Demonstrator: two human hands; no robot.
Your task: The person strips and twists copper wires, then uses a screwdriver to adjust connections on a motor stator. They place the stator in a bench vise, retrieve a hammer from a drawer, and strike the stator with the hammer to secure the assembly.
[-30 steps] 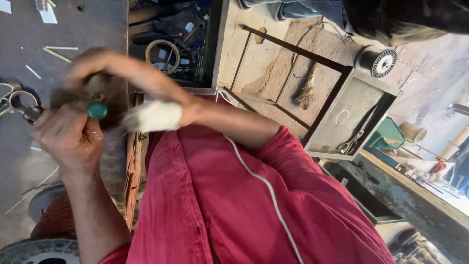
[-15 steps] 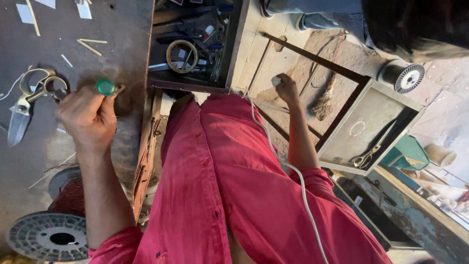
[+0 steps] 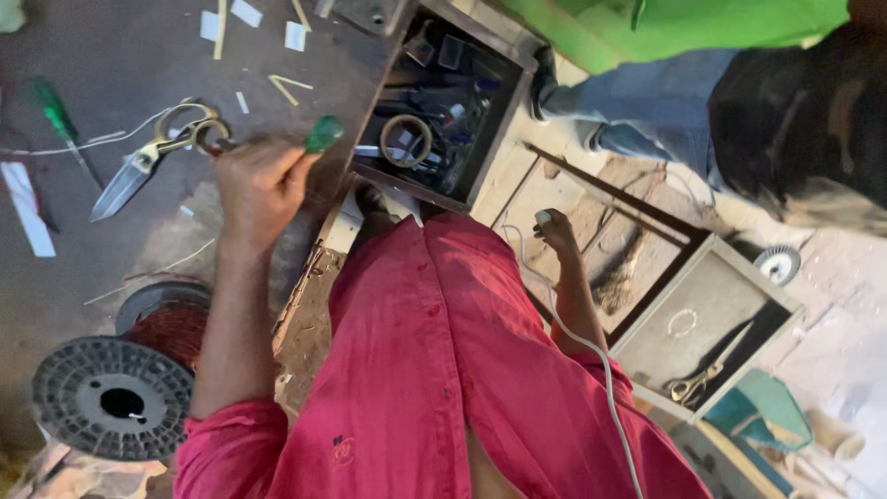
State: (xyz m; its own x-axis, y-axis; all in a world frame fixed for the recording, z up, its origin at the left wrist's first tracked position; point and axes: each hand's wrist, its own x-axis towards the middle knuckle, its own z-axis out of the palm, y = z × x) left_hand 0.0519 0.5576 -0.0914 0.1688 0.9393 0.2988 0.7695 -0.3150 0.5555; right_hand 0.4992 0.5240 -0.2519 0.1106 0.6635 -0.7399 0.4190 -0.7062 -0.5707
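My left hand [image 3: 254, 185] rests on the dark worktable [image 3: 111, 240], fingers closed around a tool with a green handle [image 3: 323, 134] that sticks out to the right. Brass-handled scissors [image 3: 152, 157] lie just left of that hand. My right hand [image 3: 557, 233] hangs over the wooden floor beside a dark metal frame, closed on a small white object [image 3: 543, 218]. A thin white cable [image 3: 591, 346] runs from it down along my red sleeve.
An open drawer [image 3: 499, 129] holds small parts and a tape ring [image 3: 407, 139]. A spool of copper wire [image 3: 120, 388] stands at lower left, a green screwdriver [image 3: 55, 111] at upper left. Another person's legs [image 3: 647, 111] stand at the top. A wooden tray [image 3: 711, 314] holds scissors.
My right hand has left my left hand and swung out to the right over the floor. My left hand keeps the green-handled tool on the table. The view has shifted.
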